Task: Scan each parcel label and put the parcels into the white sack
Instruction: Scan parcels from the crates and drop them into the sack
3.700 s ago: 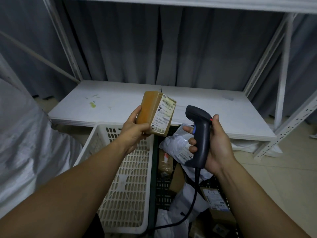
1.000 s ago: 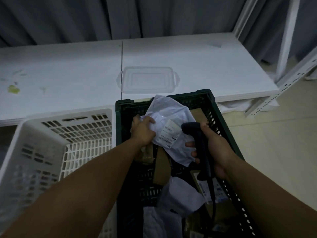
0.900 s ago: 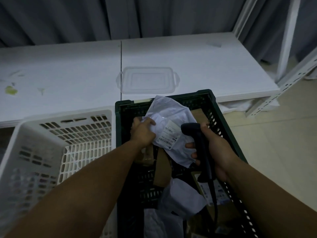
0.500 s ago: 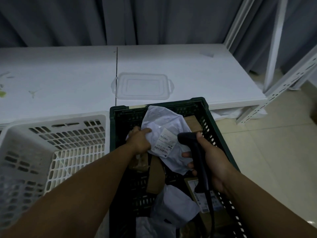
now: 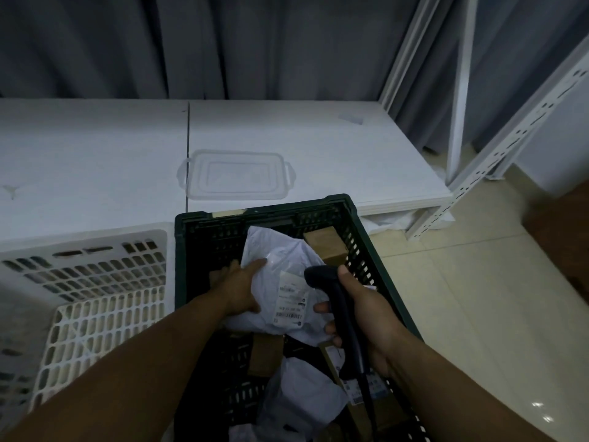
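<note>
Parcel (image 5: 280, 260) in white plastic, label (image 5: 291, 298) up, lies over brown boxes (image 5: 325, 244) in the green crate (image 5: 376, 260). Left grip (image 5: 242, 288) holds its left edge. Right grip (image 5: 366, 317) wraps the black scanner (image 5: 322, 277), whose head is just beside the label. White basket (image 5: 95, 282) stands left. The far white desk (image 5: 318, 138) carries a clear lid (image 5: 236, 175), with grey curtain (image 5: 255, 43) behind and tiled floor (image 5: 478, 298) to the right.

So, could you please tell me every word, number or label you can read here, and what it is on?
No text is readable.
Shipping label on the white bag parcel: printed lines and barcodes, too blurred to read.
Sticker on the brown box by the scanner: too small and dark to read.
</note>
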